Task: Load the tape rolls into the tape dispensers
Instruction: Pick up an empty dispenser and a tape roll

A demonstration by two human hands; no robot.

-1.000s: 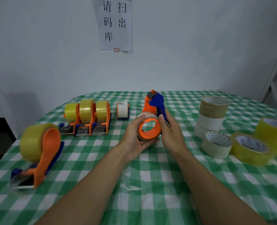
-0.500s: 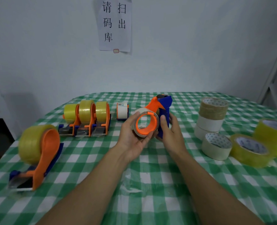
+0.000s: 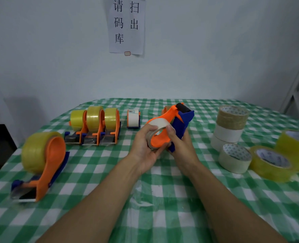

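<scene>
Tape roll (image 3: 158,122) | around dispenser (image 3: 182,125) hub | in left grip (image 3: 143,146) | right grip (image 3: 182,146): dispenser

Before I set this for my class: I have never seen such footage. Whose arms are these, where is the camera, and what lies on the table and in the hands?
There is no machine: these are a person's bare arms, filmed by one camera worn on the head, looking down. The left hand holds a pale tape roll that sits around the hub of an orange and blue dispenser, gripped by the right hand. On the checked tablecloth, loaded dispensers stand left; loose rolls wait right.
</scene>
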